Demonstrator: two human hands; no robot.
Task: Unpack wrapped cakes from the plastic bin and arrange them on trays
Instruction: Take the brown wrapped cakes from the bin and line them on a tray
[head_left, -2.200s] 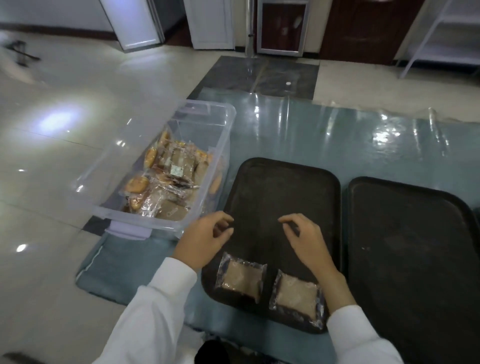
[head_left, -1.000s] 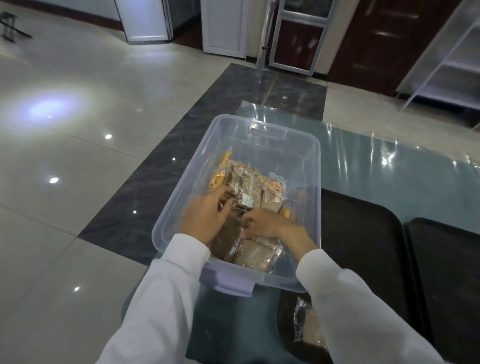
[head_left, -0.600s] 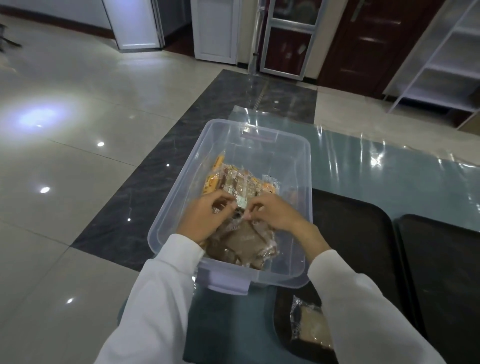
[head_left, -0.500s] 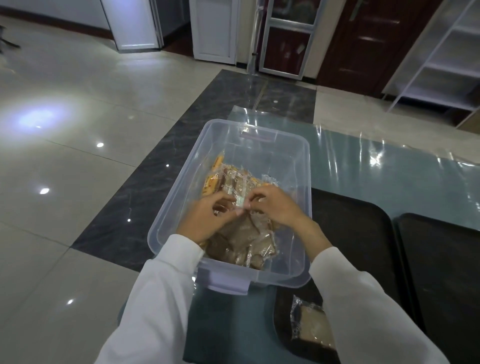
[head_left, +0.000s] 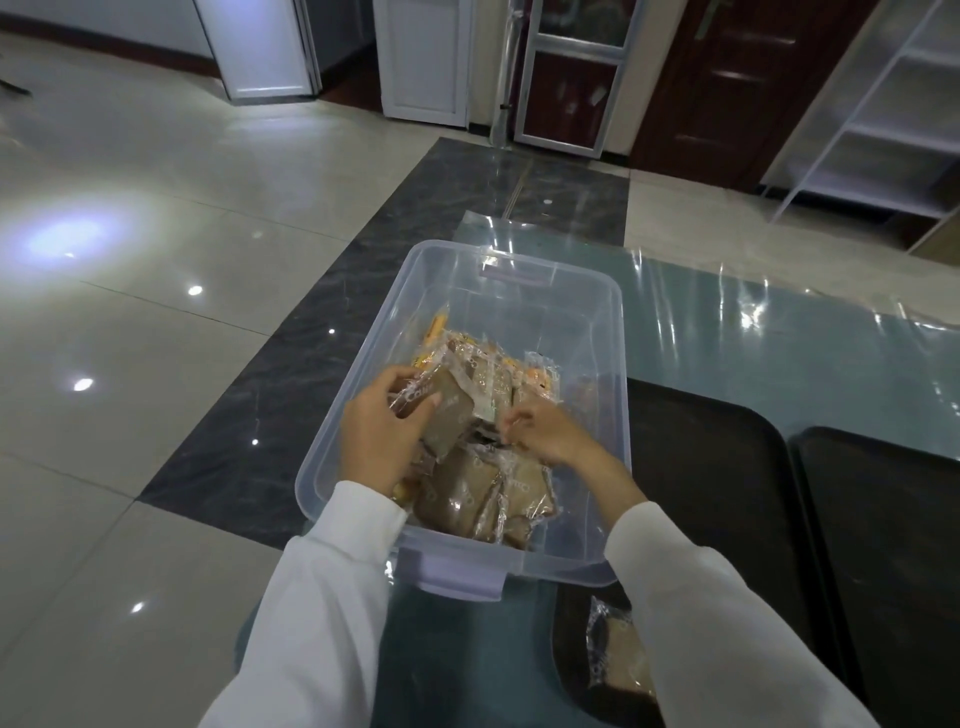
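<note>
Inside clear, rounded bin, center frame: left hand gripping crinkly-wrapped brown square cake; right hand pinching glossy wrapper.

The cake in my left hand is sealed in clear, glossy, crinkled film. Around my grip the bin is smooth translucent plastic. My sleeves are soft matt white cloth. Right of my grip the tray looks dark and matt, on a shiny plastic-covered table. The floor is polished, glossy tile.
</note>
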